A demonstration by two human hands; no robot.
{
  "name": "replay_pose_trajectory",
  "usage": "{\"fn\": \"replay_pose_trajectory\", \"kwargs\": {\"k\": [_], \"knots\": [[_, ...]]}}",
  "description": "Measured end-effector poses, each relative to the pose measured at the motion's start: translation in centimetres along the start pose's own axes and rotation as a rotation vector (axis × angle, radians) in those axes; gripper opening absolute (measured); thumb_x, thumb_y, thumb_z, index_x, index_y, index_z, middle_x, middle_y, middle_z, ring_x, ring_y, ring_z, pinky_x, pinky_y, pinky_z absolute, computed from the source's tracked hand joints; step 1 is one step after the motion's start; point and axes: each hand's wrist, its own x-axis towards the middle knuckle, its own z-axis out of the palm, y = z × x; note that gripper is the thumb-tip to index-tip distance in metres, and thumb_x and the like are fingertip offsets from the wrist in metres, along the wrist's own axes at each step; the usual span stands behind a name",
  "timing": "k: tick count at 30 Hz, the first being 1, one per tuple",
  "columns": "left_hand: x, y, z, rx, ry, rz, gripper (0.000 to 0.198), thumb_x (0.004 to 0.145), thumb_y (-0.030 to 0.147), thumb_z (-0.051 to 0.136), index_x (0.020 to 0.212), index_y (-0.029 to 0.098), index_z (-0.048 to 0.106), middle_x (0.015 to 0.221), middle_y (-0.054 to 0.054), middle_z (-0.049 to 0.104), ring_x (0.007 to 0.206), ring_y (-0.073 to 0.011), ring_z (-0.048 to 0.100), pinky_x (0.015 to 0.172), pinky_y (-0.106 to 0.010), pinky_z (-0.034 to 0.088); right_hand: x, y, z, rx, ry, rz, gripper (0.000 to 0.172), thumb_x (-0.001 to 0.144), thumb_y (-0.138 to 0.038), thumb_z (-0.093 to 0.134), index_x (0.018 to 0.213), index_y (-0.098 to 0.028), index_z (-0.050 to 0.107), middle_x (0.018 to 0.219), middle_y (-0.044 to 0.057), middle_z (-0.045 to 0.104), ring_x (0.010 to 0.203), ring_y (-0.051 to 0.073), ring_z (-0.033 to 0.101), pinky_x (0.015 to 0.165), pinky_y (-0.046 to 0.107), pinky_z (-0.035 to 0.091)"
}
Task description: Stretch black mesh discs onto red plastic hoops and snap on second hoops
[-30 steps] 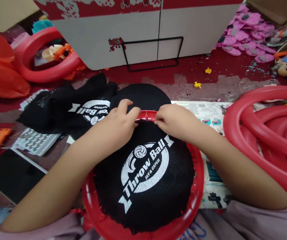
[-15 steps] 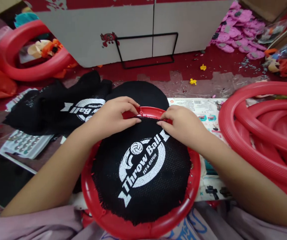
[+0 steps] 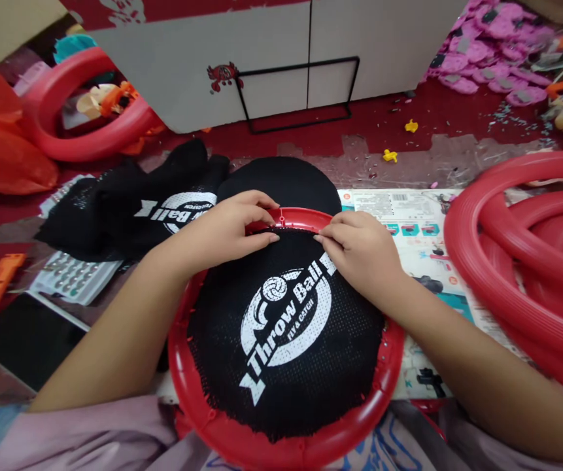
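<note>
A red plastic ring (image 3: 395, 366) rests over my lap and the board edge. Stretched across its inside is a black mesh fabric disc (image 3: 350, 347) with white "Throw Ball" lettering, its ragged edge caught along small pegs on the ring. At the far rim my left hand (image 3: 242, 229) has its fingers over the ring and its thumb on the mesh border, closed on that edge. Just right of it, my right hand (image 3: 359, 248) pinches the same border between thumb and fingers. Between the hands a bare stretch of ring shows. The fingertips partly hide the mesh edge.
Behind the ring lie a black round disc (image 3: 281, 176) and a heap of printed black mesh (image 3: 104, 209). A tray of small round metal pieces (image 3: 78, 278) sits left, near a dark flat panel (image 3: 31, 340). Red hoops (image 3: 472, 216) are stacked right. A white box (image 3: 271, 72) stands ahead.
The camera view has shifted, so most things appear farther right. My right hand's fingers are slightly more curled at the mesh edge; both hands stay at the far rim.
</note>
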Motion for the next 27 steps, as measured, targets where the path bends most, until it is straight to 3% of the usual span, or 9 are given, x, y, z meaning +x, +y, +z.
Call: {"fn": "replay_pose_trajectory", "kwargs": {"k": [5, 10, 16, 22, 27], "knots": [[0.1, 0.1, 0.1, -0.025, 0.007, 0.019, 0.028, 0.083, 0.036, 0.060, 0.100, 0.015, 0.069, 0.123, -0.010, 0.058, 0.113, -0.0243, 0.057, 0.099, -0.038, 0.045, 0.0, 0.3, 0.1, 0.058, 0.052, -0.073, 0.019, 0.088, -0.017, 0.053, 0.080, -0.012, 0.069, 0.086, 0.011, 0.068, 0.082, 0.023, 0.059, 0.078, 0.036, 0.045], [0.5, 0.4, 0.9, -0.059, 0.122, 0.037, 0.021, 0.082, 0.034, 0.062, 0.088, 0.016, 0.072, 0.117, -0.009, 0.065, 0.109, -0.0222, 0.061, 0.099, -0.037, 0.045, 0.3, 0.8, 0.1, 0.141, 0.000, -0.090, 0.013, 0.087, -0.015, 0.050, 0.080, -0.016, 0.061, 0.086, 0.011, 0.064, 0.084, 0.023, 0.058, 0.079, 0.036, 0.046], [1.1, 0.9, 2.0, -0.128, 0.241, -0.027, 0.013, 0.078, 0.029, 0.068, 0.081, 0.017, 0.072, 0.107, -0.007, 0.066, 0.098, -0.0203, 0.063, 0.094, -0.037, 0.047, 0.6, 1.0, 0.0, 0.172, -0.057, -0.066, 0.010, 0.088, -0.016, 0.049, 0.081, -0.018, 0.056, 0.085, 0.009, 0.062, 0.082, 0.021, 0.055, 0.079, 0.035, 0.044], [1.3, 1.1, 2.5, -0.131, 0.270, -0.044, 0.014, 0.078, 0.030, 0.066, 0.079, 0.017, 0.073, 0.101, -0.007, 0.064, 0.098, -0.0209, 0.062, 0.091, -0.037, 0.047, 1.0, 0.9, -0.5, 0.136, -0.105, -0.029, 0.011, 0.088, -0.017, 0.050, 0.080, -0.016, 0.058, 0.083, 0.008, 0.060, 0.081, 0.020, 0.053, 0.077, 0.032, 0.040], [1.4, 1.3, 2.3, -0.219, 0.248, -0.085, 0.015, 0.080, 0.030, 0.063, 0.073, 0.017, 0.066, 0.095, -0.005, 0.063, 0.100, -0.0217, 0.063, 0.091, -0.037, 0.048, 1.6, 1.0, -1.0, 0.187, -0.149, 0.095, 0.012, 0.085, -0.021, 0.055, 0.075, -0.017, 0.060, 0.076, 0.004, 0.060, 0.073, 0.017, 0.052, 0.068, 0.029, 0.037]]}}
